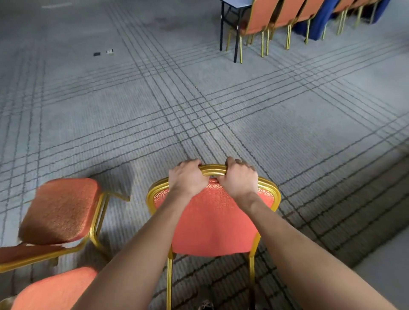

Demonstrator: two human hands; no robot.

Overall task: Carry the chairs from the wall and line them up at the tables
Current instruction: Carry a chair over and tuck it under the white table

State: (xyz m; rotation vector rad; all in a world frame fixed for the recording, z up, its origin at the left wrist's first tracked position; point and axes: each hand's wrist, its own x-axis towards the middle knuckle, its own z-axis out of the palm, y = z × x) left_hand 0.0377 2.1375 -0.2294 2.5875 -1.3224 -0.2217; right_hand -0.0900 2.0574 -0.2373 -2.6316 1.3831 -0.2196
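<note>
- Both bare forearms reach forward from the bottom edge, cut off above the elbow.
- The left hand (187,177) and right hand (239,177) are curled tight over the gold top rail of the held chair (213,221), side by side at its crest; the fingertips wrap out of sight behind the rail.
- That chair's orange back faces the camera; its seat and front legs are hidden, its rear legs cut off at the bottom edge.
- Just left, a second chair (59,212) is blurred, with another orange cushion (55,289) partly cropped at the corner.
- On the lined grey carpet (155,106), two small dark items (103,52) are too small to identify.
- Far right, a row of chairs (285,15) stands at the tables (236,2), tops cut off.
</note>
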